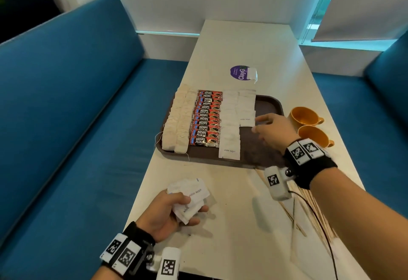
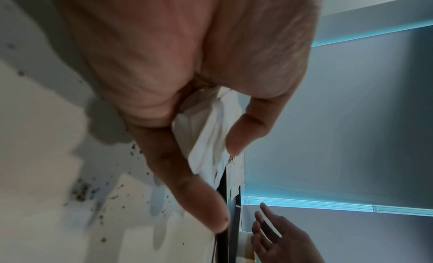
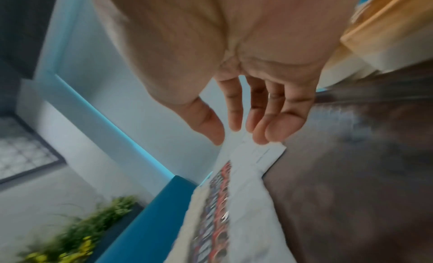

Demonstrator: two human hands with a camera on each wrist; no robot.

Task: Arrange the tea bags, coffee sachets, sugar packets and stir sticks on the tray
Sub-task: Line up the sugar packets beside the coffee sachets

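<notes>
White paper fills my left hand [image 1: 170,213]: a crumpled bunch of sugar packets [image 1: 189,198], fingers [image 2: 248,130] curled round them, thumb on top. I cannot count them; they overlap. Thin wooden sticks [image 1: 309,209] lie fanned on the pale surface [image 1: 231,224] under my right forearm, partly hidden by it, too many and too blurred to count.

Beyond lies the dark brown tray [image 1: 269,105], rounded at the corners. On it I count five columns, left to right: two of beige tea bags [image 1: 178,120], one of about eleven glossy red coffee sachets [image 1: 207,118], two of white packets [image 1: 229,125]. The right packet column stops short of the left one. My right hand [image 1: 271,131] hovers over the bare right part of the tray, fingers [image 3: 279,126] loosely spread and holding nothing, tips just beside the last packet of the short column.

Two orange cups [image 1: 309,125] stand right of the tray. Farther off, one lone tea bag [image 1: 251,73] overlaps a round purple sticker [image 1: 238,72].
</notes>
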